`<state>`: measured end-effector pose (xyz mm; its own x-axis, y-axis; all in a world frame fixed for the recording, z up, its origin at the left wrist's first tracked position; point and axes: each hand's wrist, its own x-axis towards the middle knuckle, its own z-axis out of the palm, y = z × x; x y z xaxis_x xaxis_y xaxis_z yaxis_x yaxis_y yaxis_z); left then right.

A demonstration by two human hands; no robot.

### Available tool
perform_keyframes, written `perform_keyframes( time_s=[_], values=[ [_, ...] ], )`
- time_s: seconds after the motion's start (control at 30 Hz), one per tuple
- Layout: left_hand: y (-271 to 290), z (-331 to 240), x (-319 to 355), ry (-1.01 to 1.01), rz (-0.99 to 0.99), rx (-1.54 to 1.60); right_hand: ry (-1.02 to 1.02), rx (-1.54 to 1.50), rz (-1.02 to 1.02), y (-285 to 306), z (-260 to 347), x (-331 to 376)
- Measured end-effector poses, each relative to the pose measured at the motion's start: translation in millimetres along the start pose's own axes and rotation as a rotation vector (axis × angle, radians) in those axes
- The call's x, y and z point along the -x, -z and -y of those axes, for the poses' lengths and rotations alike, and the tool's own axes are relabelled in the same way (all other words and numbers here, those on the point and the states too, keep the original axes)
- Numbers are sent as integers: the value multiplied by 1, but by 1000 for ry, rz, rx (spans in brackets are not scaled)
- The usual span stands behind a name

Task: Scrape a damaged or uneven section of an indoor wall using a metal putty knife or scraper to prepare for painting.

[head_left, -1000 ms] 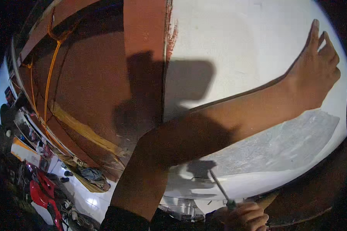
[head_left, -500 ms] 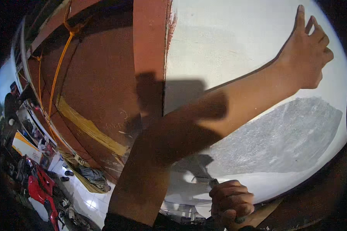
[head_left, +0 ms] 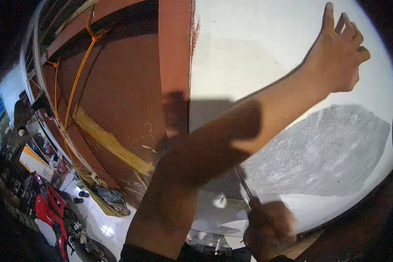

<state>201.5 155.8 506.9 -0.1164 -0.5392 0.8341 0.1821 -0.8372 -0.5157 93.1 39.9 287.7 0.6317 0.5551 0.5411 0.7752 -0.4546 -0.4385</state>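
My left arm reaches up across the view from the lower left. At its end, my left hand (head_left: 338,54) lies against the white wall (head_left: 244,35), fingers apart, one stretched upward, holding nothing. Below, by the wall, my right hand (head_left: 270,229) is closed round the dark handle of a scraper (head_left: 246,188). Its thin blade points up and left, seen nearly edge-on, with the tip close beneath my left forearm. Motion smears the right fingers. A rough grey patch (head_left: 323,150) covers the wall between the two hands. Shadows fall on my arm and the wall.
Left of the wall stand a reddish-brown post (head_left: 174,48) and panel (head_left: 122,83), with an orange rope (head_left: 76,83) hanging in front. A red motorcycle (head_left: 50,214) is on the tiled floor (head_left: 102,220) at lower left, near a bundle of grey cloth (head_left: 111,196).
My right hand has turned the scraper more upright, its blade swinging up toward my left forearm. The left hand keeps its pose on the wall, while the whole view has shifted slightly.
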Motion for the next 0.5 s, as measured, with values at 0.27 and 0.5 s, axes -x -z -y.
perform_keyframes(
  time_s=[0.27, 0.5],
  values=[
    [19, 0, 1, -13, 71, -46, 565, -467, -374, -41, -22, -23],
    [45, 63, 6, -263, 172, 55, 614, -666, -279, -22, -19, -11]
  ],
)
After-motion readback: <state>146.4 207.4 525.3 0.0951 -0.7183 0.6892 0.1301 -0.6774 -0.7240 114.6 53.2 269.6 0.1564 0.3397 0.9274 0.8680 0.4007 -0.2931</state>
